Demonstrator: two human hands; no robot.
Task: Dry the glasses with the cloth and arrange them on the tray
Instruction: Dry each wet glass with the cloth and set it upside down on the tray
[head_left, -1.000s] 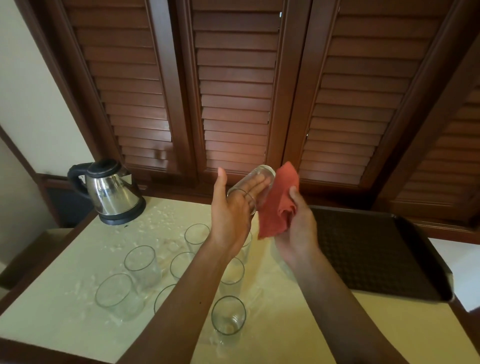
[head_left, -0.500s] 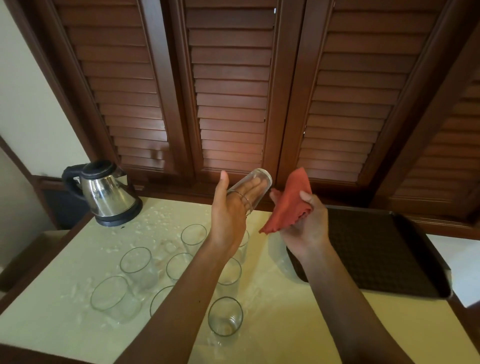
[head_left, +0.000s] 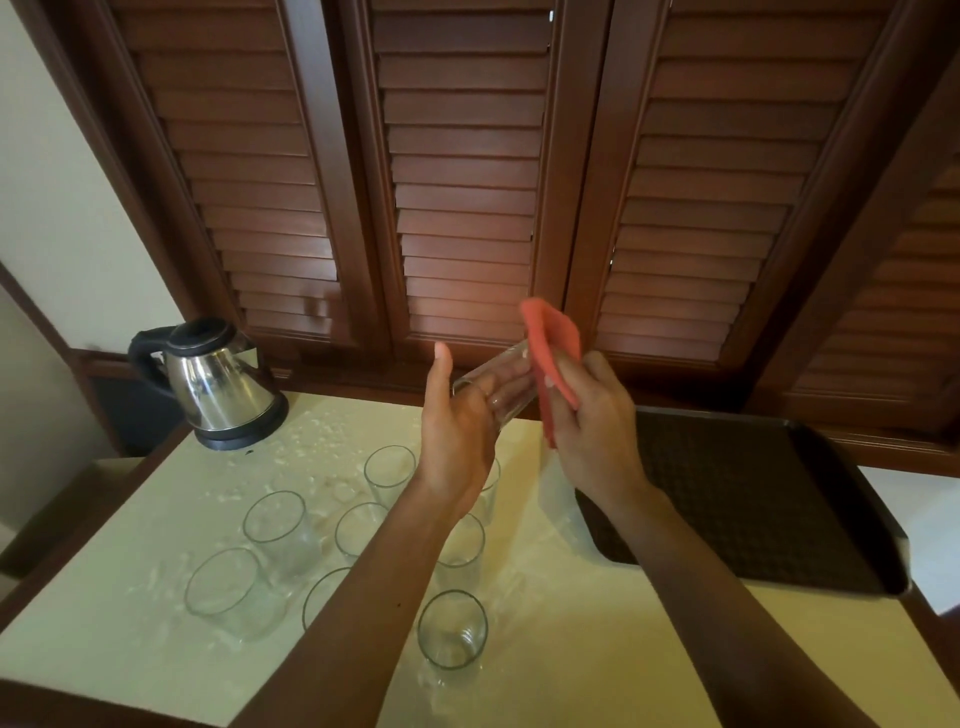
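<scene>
Above wet counter (head_left: 571, 649), your left hand (head_left: 457, 447) cradles tilted glass (head_left: 493, 384), thumb raised clear; right hand (head_left: 592, 431) pinches cloth (head_left: 553, 353) against its base. Risk: slick glass slips from loose hold, drops onto glasses (head_left: 280, 525) below. Tray (head_left: 779, 509) waits bare.

You're standing in a home or guest room's drinks corner: a steel electric kettle (head_left: 218, 387) sits on a pale desk (head_left: 597, 660) framed in dark wood, backed by louvred wooden shutters (head_left: 462, 171), beside a plain cream wall (head_left: 67, 197).
</scene>
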